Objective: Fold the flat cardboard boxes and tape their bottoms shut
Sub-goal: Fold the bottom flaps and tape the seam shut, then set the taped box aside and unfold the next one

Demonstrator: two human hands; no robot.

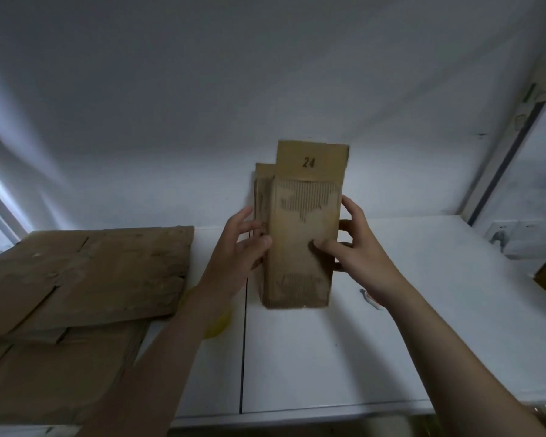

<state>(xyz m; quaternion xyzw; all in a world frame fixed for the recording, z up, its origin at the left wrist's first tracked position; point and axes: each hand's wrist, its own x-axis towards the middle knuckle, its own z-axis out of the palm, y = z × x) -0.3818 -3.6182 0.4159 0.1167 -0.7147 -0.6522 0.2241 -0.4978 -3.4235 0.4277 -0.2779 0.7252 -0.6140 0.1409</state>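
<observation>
While a stack of flat boxes (85,272) lies unfolded at the left, I grip one box (303,247) upright at mid-table (328,357), left hand (243,244) and right hand (356,244) curled round its sides, apparently part-opened, its bottom seemingly not yet taped.

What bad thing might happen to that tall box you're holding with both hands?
The box seems to stand tall and narrow on the table, held by the left hand and right hand; letting go may tip it. Its outer paper is already peeled, so squeezing might tear it more.
</observation>
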